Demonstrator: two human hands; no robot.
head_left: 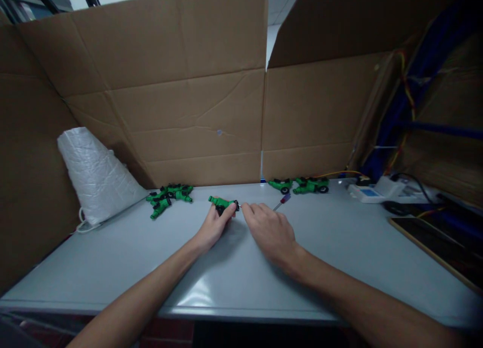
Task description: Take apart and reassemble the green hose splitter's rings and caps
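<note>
My left hand (pixel 215 227) is closed around a small green toy vehicle (pixel 221 202) with black parts, thumb on its side, slightly above the table. Beside its right end is my right hand (pixel 269 231), fingers curled together. A thin metal bit (pixel 240 205) shows between those fingertips and the toy; the rest of whatever they grip is hidden. Just behind the right hand, a screwdriver (pixel 286 198) with a purple handle points toward the knuckles, its lower end covered by the hand.
Several green toy pieces (pixel 160 207) lie in a cluster at the back left. Two wheeled green vehicles (pixel 310 185) are at the back right. A white wrapped cone (pixel 96 177) leans at left; a power strip (pixel 368 193) and a dark flat panel (pixel 433 242) are at right. Cardboard walls (pixel 188 106) enclose the table.
</note>
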